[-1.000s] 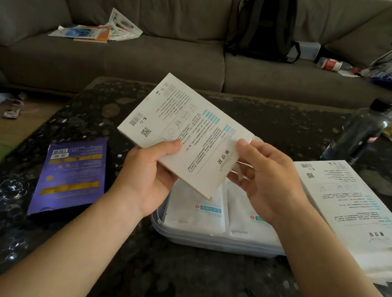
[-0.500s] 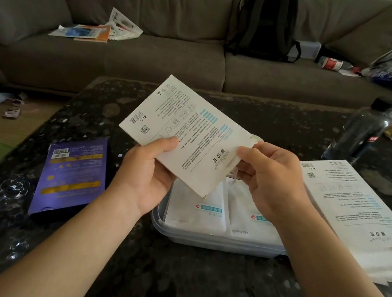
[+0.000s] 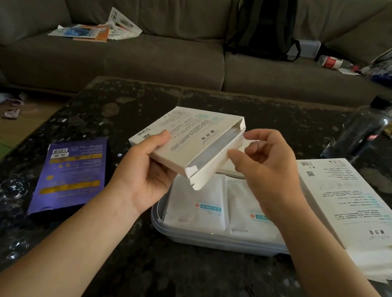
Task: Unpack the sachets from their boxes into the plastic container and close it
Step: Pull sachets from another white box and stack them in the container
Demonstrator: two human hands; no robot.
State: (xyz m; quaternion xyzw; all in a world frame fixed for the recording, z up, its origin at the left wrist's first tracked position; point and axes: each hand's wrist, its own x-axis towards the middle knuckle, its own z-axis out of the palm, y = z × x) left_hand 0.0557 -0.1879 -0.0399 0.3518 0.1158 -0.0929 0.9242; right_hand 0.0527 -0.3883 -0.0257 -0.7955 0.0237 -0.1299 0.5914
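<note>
Presumably for emptying, the left hand point(image 3: 149, 179) grips the white box point(image 3: 185, 141), open end facing the right hand point(image 3: 268, 170), fingers parted and empty, above the plastic container point(image 3: 201, 239) holding 2 sachets point(image 3: 197, 200).

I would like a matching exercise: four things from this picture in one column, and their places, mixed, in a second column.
Things
1. open box
2. purple box
3. sachets
4. bottle

Places
A. in the container
B. standing at the far right of the table
C. in the left hand
D. lying flat, left of the container

Pairs: 1-C, 2-D, 3-A, 4-B
</note>
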